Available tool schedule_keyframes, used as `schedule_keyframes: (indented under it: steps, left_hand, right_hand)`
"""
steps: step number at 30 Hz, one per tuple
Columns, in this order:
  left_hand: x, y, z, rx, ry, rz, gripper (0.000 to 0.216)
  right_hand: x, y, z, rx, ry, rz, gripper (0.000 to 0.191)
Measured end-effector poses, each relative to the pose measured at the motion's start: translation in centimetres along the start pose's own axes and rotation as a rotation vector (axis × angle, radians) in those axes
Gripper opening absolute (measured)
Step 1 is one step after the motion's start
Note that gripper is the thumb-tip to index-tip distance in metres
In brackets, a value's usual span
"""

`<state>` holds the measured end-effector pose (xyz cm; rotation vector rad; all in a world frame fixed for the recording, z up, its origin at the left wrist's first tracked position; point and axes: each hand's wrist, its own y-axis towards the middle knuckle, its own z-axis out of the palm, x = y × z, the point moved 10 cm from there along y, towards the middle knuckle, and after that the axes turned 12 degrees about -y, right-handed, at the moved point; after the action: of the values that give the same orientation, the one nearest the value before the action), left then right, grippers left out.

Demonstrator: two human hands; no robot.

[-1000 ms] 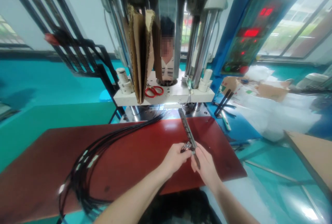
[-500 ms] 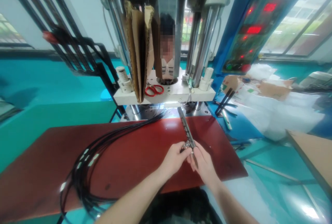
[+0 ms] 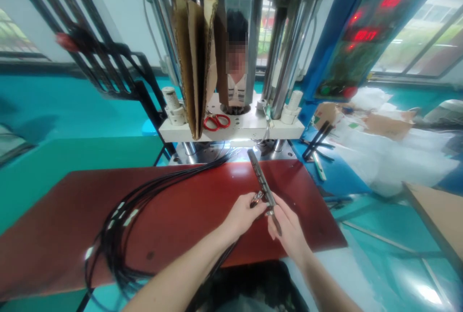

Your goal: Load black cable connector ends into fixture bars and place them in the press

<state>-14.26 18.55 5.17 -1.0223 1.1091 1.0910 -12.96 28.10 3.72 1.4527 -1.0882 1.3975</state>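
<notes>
Bar (image 3: 258, 169) over the right part of the board (image 3: 195, 215), aslant, grasped near its lower end by the right hand (image 3: 289, 220). Beside it, above the board too, small metal parts (image 3: 256, 199) pinched in the fingertips of the left hand (image 3: 243, 213). Black cables (image 3: 108, 244) looped across the board's left part. Behind the board, a press (image 3: 249, 131) with red scissors (image 3: 217, 122) and cardboard (image 3: 195, 71) on it.

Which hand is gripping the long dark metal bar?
The right hand, around the near end of the bar; the left hand pinches small shiny metal parts.
</notes>
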Motion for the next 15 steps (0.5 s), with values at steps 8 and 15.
schedule_keyframes:
  steps: [8,15]
  left_hand:
    - [-0.6,-0.3,-0.8,-0.049,-0.018,0.02,0.023]
    - [0.3,0.2,-2.1,-0.073,-0.223,-0.117,0.029]
  right_hand:
    - [0.1,0.3,0.6,0.031,-0.193,-0.012,0.054]
    - [-0.3,0.1,-0.3,-0.053,0.121,0.032,0.047]
